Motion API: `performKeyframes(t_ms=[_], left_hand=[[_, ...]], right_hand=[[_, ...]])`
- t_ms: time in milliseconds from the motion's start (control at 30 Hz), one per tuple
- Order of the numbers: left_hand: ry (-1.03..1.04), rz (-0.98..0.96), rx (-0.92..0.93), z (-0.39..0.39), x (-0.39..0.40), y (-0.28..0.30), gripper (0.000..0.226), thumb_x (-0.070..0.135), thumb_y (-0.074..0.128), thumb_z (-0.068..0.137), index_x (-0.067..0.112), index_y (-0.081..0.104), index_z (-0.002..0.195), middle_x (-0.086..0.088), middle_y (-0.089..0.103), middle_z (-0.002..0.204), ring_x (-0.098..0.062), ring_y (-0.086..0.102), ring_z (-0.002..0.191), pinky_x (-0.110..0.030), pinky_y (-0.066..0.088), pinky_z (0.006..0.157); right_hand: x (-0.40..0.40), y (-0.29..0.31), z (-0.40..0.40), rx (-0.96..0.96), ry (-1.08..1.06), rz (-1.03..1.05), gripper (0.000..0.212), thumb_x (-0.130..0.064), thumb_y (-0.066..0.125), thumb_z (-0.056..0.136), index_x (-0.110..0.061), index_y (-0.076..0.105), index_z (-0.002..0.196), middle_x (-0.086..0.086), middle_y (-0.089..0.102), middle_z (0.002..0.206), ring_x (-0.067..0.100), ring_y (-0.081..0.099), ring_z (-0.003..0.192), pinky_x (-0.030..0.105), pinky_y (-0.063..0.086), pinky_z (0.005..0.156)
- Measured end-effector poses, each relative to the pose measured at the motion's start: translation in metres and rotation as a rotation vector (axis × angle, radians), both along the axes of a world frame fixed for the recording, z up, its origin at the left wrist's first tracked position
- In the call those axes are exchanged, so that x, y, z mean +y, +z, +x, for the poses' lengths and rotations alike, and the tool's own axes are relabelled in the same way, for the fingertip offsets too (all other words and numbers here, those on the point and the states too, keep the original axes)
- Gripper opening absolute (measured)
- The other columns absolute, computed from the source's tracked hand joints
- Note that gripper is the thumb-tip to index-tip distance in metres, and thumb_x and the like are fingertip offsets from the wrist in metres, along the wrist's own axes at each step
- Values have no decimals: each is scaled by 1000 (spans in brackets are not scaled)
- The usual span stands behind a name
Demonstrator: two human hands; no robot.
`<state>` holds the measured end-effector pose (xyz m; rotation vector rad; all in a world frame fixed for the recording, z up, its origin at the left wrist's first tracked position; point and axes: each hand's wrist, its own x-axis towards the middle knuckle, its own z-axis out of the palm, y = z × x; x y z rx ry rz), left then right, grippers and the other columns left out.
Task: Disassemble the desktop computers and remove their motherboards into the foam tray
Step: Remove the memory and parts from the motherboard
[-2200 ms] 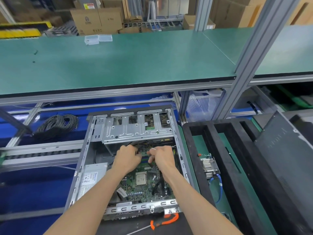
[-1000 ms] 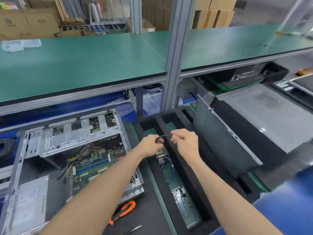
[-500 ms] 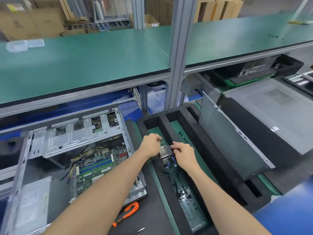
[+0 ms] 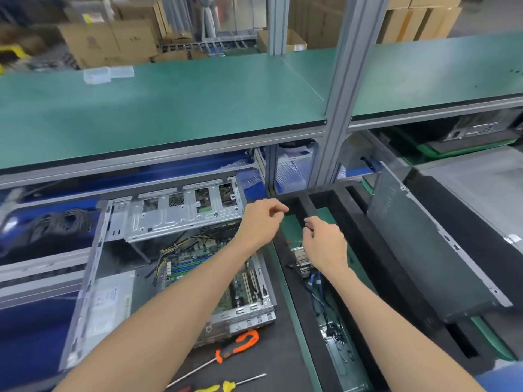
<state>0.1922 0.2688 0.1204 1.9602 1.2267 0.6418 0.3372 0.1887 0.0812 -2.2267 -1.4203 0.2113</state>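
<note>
Both hands hover mid-frame over the black foam tray (image 4: 365, 250): left hand (image 4: 261, 222) and right hand (image 4: 325, 244) loosely curled, holding nothing visible. Motherboard (image 4: 198, 258) sits in open desktop case (image 4: 93, 267), lower left.

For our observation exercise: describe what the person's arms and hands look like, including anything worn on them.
Both forearms are bare up to the frame's lower edge, with no sleeves showing. The left hand and right hand wear no gloves. No watch, wrist strap, ring or marking is visible.

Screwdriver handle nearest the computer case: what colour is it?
Orange and black, seen in the head view: screwdriver, lying beside the case.
</note>
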Motion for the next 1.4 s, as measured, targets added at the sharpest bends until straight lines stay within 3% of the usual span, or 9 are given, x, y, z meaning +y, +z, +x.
performKeyframes(t_ms=[267, 467, 600, 700, 867, 1100, 1167, 1300, 1400], left_hand=[[172, 7, -54, -87, 7, -2, 17, 15, 63, 94, 23, 76, 102, 12, 73, 97, 4, 63, 88, -11, 45, 76], [279, 2, -19, -139, 3, -14, 15, 13, 65, 92, 19, 77, 99, 9, 73, 92, -2, 65, 85, -21, 51, 80], [347, -19, 74, -166, 0, -27, 14, 18, 64, 93, 20, 77, 98, 7, 74, 92, -4, 66, 85, -29, 55, 85], [408, -36, 258, -183, -1, -37, 19, 20, 60, 95, 24, 77, 102, 2, 75, 94, -12, 64, 86, -32, 55, 90], [333, -87, 527, -201, 5, -49, 39, 6, 51, 94, 18, 67, 127, -10, 70, 121, -29, 64, 107, -40, 54, 94], [132, -87, 771, -200, 23, -55, 47, 4, 48, 92, 7, 45, 139, -17, 55, 128, -35, 53, 117, -45, 48, 91], [113, -136, 816, -199, 29, -56, 42, 6, 48, 94, 7, 46, 136, -17, 55, 128, -36, 53, 117, -45, 46, 90], [127, -239, 793, -199, 44, -60, 8, 11, 46, 100, 10, 50, 106, -16, 60, 119, -34, 56, 109, -38, 41, 82], [131, -286, 753, -196, 54, -67, 13, 21, 49, 102, 10, 54, 107, -14, 62, 116, -31, 59, 107, -36, 46, 83]], right_hand=[[34, 26, -89, 248, 311, 295, 24, -17, 63, 91, -17, 69, 115, -7, 69, 89, 12, 63, 79, 33, 53, 79], [37, 16, -133, 171, 493, 210, 21, -7, 59, 90, -13, 68, 109, 4, 67, 93, 24, 63, 83, 40, 52, 79], [41, 9, -155, 54, 572, -47, 29, -11, 56, 93, -12, 64, 121, 6, 66, 110, 26, 63, 101, 36, 51, 85], [43, 2, -169, -38, 575, -221, 35, -10, 55, 92, -14, 60, 127, 7, 63, 116, 27, 61, 104, 33, 45, 78], [42, -17, -176, 29, 547, -364, 43, -8, 57, 91, -11, 55, 134, 11, 56, 128, 30, 57, 112, 38, 51, 87], [54, -27, -177, 118, 476, -423, 57, -4, 54, 93, -5, 38, 147, 15, 43, 144, 33, 47, 129, 38, 42, 102], [59, -29, -178, 144, 457, -417, 60, -1, 52, 93, -4, 33, 150, 16, 40, 148, 33, 43, 133, 39, 40, 105], [72, -36, -180, 169, 408, -405, 54, -2, 51, 94, -3, 37, 147, 16, 44, 144, 34, 43, 131, 42, 41, 105], [81, -44, -184, 137, 398, -428, 43, -6, 49, 97, -2, 43, 139, 17, 49, 137, 34, 41, 130, 45, 42, 103]])
